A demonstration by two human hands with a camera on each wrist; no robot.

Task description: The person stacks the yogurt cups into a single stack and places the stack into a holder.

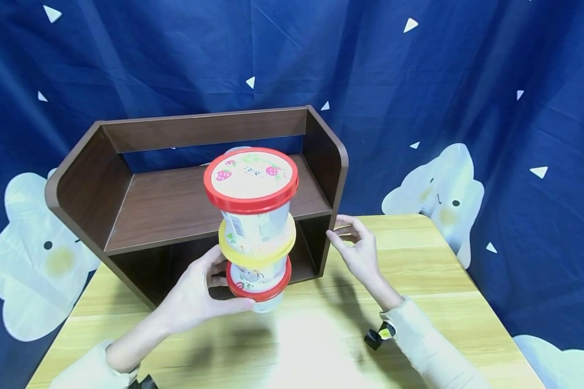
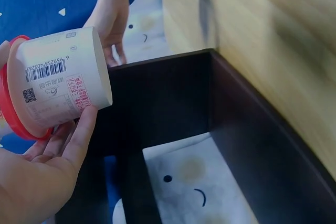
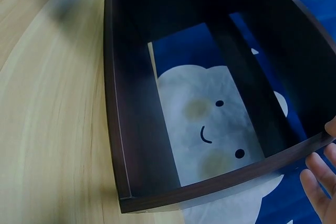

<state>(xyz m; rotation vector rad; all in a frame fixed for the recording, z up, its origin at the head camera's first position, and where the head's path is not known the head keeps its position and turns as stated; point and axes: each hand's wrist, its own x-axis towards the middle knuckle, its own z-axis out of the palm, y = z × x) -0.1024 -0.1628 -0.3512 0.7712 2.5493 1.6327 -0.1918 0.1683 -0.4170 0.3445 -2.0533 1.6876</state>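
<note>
Three paper tubs stand in a stack in front of the shelf in the head view. On top is a tub with a red lid and strawberry print (image 1: 250, 181), under it a yellow-lidded tub (image 1: 258, 256), and lowest another red-lidded tub (image 1: 260, 292). My left hand (image 1: 190, 294) grips the lowest tub, thumb in front and fingers behind, holding the stack off the table. The left wrist view shows a barcode on a white tub (image 2: 63, 77). My right hand (image 1: 360, 251) pinches the right side panel's edge of the dark brown shelf (image 1: 165, 202).
The two-level shelf stands on a light wood table (image 1: 409, 286); its lower compartment (image 3: 142, 124) is partly open at the back. Behind hangs a blue curtain (image 1: 199, 59) with white clouds and triangles. A small black device (image 1: 377, 336) is strapped at the right wrist.
</note>
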